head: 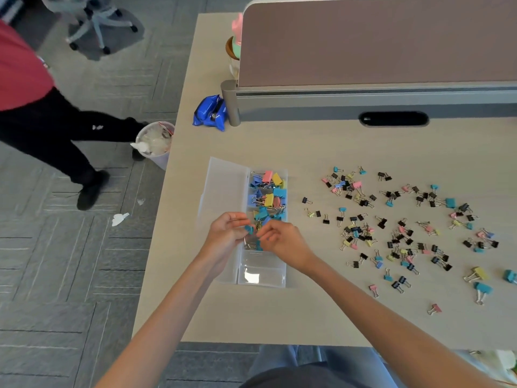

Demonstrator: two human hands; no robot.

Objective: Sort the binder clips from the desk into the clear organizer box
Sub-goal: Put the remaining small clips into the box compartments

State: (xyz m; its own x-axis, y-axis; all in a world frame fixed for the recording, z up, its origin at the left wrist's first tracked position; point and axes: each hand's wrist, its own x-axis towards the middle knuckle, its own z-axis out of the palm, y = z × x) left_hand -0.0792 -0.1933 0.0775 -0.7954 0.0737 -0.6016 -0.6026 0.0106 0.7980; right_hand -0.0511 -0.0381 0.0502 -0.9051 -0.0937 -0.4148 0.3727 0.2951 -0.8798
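Note:
A clear organizer box point(263, 275) lies on the desk with its lid point(223, 186) folded open to the left. Its far compartments hold several large blue, yellow and pink binder clips point(268, 194). Both hands meet over the box's middle. My left hand point(226, 233) pinches a teal binder clip point(249, 229). My right hand point(282, 242) pinches another teal clip point(258, 245) just beside it. Several small clips in black, pink, yellow and blue point(402, 228) are scattered across the desk to the right.
A blue pouch point(209, 112) sits by the partition post point(230, 103) at the back. A few larger clips point(479, 275) lie near the right edge. Left of the desk stand a bin point(155, 144) and a walking person point(42, 113). The desk's front edge point(251, 343) is close to me.

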